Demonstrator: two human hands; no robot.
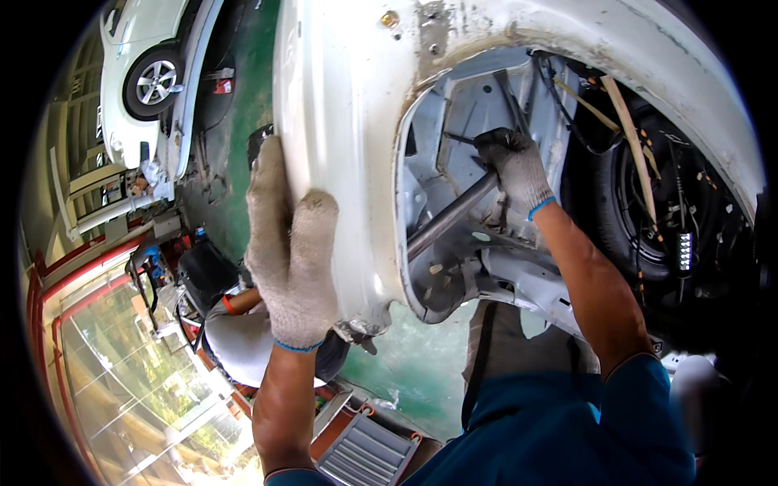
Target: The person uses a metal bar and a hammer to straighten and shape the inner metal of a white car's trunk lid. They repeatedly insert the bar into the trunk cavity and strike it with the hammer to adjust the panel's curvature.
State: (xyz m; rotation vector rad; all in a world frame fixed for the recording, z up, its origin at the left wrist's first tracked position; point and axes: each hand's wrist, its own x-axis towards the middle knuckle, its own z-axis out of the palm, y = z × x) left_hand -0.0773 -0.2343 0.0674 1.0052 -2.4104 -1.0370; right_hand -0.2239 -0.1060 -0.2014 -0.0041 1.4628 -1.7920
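Observation:
My gloved left hand (288, 267) lies along the edge of a white car body panel (365, 121), fingers extended. Inside the panel's large cut opening, my gloved right hand (510, 162) is closed around a metal bar (446, 219) that slants from the opening's lower left up to the hand. A narrower dark bar (506, 93) rises above the fist; whether the two are one tool I cannot tell. Bare sheet metal with holes and ledges (462, 105) surrounds the bar. My right forearm crosses the lower right edge of the opening.
A co-worker (243, 348) crouches behind my left arm. A tire (624, 227) and loose wiring sit at right inside the body. A white car (130, 40) stands at upper left. A grey slatted metal item (365, 445) lies low near the green floor (413, 364).

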